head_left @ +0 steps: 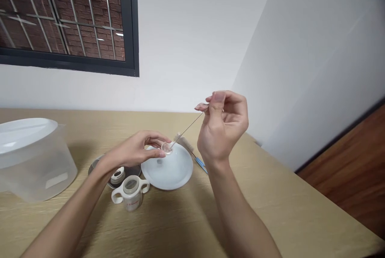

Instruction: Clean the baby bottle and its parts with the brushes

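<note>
My left hand [147, 148] pinches a small clear round piece [166, 148] between thumb and fingers, above a pale bowl [173, 174]. With its fingers closed, my right hand [224, 119] grips one end of a thin wire rod [189, 127] higher up and to the right. The rod slants down to the left, and its lower tip reaches the clear piece; whether bristles sit on that tip I cannot tell. A two-handled baby bottle [132, 202] stands upright in front of the bowl, its top open.
A dark dish [137, 170] with a white bottle collar [118, 175] lies under my left forearm. Behind the bowl rests a bottle brush [185, 144] with a blue handle [201, 164]. A lidded translucent tub [36, 170] stands at left on the wooden table [270, 210].
</note>
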Available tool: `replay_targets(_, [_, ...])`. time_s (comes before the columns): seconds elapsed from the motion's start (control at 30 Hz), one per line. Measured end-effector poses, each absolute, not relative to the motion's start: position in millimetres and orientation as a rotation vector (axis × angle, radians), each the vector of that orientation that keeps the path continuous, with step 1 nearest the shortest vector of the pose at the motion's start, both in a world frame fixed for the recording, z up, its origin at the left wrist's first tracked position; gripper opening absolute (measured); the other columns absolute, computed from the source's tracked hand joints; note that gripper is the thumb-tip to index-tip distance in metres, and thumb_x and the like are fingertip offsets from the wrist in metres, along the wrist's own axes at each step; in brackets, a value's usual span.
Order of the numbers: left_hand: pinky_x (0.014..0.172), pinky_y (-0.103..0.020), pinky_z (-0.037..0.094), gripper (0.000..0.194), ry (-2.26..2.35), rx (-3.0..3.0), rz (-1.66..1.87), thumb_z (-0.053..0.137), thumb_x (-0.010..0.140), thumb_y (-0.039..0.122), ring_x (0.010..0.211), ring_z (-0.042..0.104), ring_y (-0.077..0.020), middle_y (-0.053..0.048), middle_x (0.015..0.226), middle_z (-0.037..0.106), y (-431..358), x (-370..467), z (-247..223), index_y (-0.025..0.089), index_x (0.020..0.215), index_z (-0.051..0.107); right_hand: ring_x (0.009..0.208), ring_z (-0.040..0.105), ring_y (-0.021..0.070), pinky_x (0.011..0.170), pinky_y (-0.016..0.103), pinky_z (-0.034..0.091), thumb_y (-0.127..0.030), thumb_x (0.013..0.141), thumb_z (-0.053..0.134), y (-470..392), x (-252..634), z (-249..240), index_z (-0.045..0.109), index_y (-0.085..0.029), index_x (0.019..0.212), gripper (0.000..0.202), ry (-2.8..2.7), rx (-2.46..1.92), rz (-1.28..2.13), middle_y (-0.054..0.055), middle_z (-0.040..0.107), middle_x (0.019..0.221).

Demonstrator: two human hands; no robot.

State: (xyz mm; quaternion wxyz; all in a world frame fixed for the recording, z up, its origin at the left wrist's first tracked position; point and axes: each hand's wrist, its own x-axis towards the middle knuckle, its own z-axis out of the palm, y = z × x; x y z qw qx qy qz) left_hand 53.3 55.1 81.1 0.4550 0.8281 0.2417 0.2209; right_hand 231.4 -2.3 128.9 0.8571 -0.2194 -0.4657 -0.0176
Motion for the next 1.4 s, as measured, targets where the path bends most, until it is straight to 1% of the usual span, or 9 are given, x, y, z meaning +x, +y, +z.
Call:
replay_targets(0.23, [0.093, -0.037, 0.05, 0.038, 0.569, 2.037, 0.585, 0.075, 0.081, 0.036, 0.109, 0.066, -0.0246, -0.008, 0.119, 0.072, 53, 56, 84, 0.021, 0.115, 0.068, 0.063, 0.058, 0.0068, 0.063, 0.026, 0.058, -0.03, 0.095, 0.059, 3, 229, 123, 0.055, -0.021, 0.09, 0.011, -1.009, -0.516, -0.045, -0.004, 0.056, 0.082])
replay_targets(0.43, [0.093, -0.039, 0.05, 0.039, 0.591, 2.061, 0.594, 0.074, 0.081, 0.039, 0.109, 0.066, -0.0259, -0.009, 0.119, 0.072, 53, 55, 83, 0.022, 0.116, 0.068, 0.066, 0.06, 0.0094, 0.063, 0.029, 0.058, -0.037, 0.095, 0.059, 2, 229, 122, 0.055, -0.024, 0.09, 0.015, -1.033, -0.564, -0.027, -0.002, 0.056, 0.085])
replay_targets(0.6, [0.094, -0.038, 0.05, 0.041, 0.597, 2.067, 0.594, 0.074, 0.081, 0.04, 0.108, 0.066, -0.0255, -0.009, 0.118, 0.072, 54, 55, 83, 0.022, 0.117, 0.068, 0.063, 0.06, 0.0085, 0.062, 0.027, 0.056, -0.033, 0.096, 0.058, 1, 229, 123, 0.055, -0.023, 0.09, 0.012, -1.061, -0.589, -0.038, -0.003, 0.058, 0.083])
replay_targets(0.9, [0.089, -0.038, 0.051, 0.043, 0.648, 2.054, 0.634, 0.073, 0.081, 0.043, 0.11, 0.065, -0.0273, -0.01, 0.12, 0.071, 53, 53, 86, 0.022, 0.119, 0.068, 0.063, 0.06, 0.0087, 0.061, 0.026, 0.055, -0.027, 0.096, 0.058, 0, 229, 124, 0.057, -0.023, 0.089, 0.008, -1.073, -0.569, -0.036, -0.003, 0.058, 0.083])
replay_targets(1.1, [0.091, -0.039, 0.051, 0.043, 0.637, 2.041, 0.666, 0.073, 0.081, 0.043, 0.109, 0.065, -0.0274, -0.009, 0.117, 0.073, 52, 54, 87, 0.022, 0.118, 0.069, 0.063, 0.059, 0.009, 0.06, 0.027, 0.055, -0.032, 0.096, 0.058, 0, 226, 123, 0.056, -0.023, 0.09, 0.011, -1.08, -0.59, -0.016, -0.003, 0.058, 0.083])
replay_targets(1.2, [0.09, -0.038, 0.052, 0.042, 0.625, 2.024, 0.71, 0.073, 0.082, 0.043, 0.106, 0.067, -0.0268, -0.008, 0.113, 0.074, 49, 54, 89, 0.022, 0.118, 0.069, 0.062, 0.059, 0.0086, 0.06, 0.026, 0.055, -0.03, 0.096, 0.058, 0, 223, 121, 0.057, -0.023, 0.09, 0.01, -1.095, -0.581, 0.018, -0.003, 0.058, 0.083])
replay_targets(1.4, [0.089, -0.036, 0.053, 0.041, 0.643, 2.002, 0.762, 0.073, 0.083, 0.042, 0.105, 0.068, -0.0263, -0.008, 0.113, 0.075, 45, 55, 91, 0.022, 0.118, 0.07, 0.063, 0.059, 0.0084, 0.06, 0.025, 0.055, -0.03, 0.096, 0.057, 6, 213, 113, 0.056, -0.023, 0.09, 0.01, -1.124, -0.619, 0.081, -0.003, 0.058, 0.082])
